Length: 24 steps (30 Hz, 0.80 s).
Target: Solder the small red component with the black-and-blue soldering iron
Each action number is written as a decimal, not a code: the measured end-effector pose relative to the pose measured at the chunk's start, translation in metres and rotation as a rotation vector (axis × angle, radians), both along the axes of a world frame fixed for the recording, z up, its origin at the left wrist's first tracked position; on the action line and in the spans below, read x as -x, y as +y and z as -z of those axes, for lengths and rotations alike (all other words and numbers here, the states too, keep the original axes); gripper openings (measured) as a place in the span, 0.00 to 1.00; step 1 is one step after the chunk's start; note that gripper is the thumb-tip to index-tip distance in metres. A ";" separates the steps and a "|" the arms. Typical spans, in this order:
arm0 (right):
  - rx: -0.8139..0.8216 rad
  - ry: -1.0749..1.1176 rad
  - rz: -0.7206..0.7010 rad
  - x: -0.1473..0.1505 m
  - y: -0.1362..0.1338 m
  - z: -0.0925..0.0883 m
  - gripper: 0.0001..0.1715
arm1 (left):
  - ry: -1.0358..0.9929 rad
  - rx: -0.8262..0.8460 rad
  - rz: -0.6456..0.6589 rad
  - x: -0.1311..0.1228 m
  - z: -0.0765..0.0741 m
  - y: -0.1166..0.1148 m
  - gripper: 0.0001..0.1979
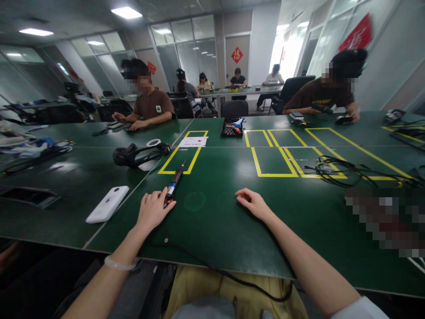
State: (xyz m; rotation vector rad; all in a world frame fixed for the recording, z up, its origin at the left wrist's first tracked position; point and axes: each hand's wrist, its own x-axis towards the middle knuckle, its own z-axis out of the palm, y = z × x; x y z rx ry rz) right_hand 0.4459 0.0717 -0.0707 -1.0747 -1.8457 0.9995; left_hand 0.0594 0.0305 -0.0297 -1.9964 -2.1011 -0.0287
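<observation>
My left hand (153, 207) rests on the green table beside an electric screwdriver (174, 182), with its fingers over the tool's near end. The screwdriver is dark with a blue band, and its thin tip points away from me. What my left fingers grip at that end is partly hidden; small red parts show beside them. My right hand (251, 203) lies on the table to the right, its fingers curled together; whether anything is inside them cannot be seen. A faint ring mark lies on the table between the hands.
A white phone-like device (108, 204) lies left, with a black headset-like object (141, 155) beyond it. A black tray (232, 127) of tools stands ahead. Yellow tape outlines (277, 175) and tangled black cables (345, 170) are on the right. People sit across the table.
</observation>
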 end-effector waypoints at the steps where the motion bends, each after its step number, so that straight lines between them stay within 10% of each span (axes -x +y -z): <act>1: 0.000 -0.006 -0.002 0.000 0.000 0.000 0.14 | 0.004 0.002 -0.032 0.012 -0.001 -0.001 0.35; 12: -0.012 -0.026 -0.014 0.001 0.001 -0.001 0.13 | 0.081 0.066 -0.248 0.087 -0.001 -0.001 0.33; 24: 0.018 -0.019 -0.019 0.002 0.002 -0.001 0.13 | 0.038 -0.068 -0.190 0.051 -0.018 -0.018 0.21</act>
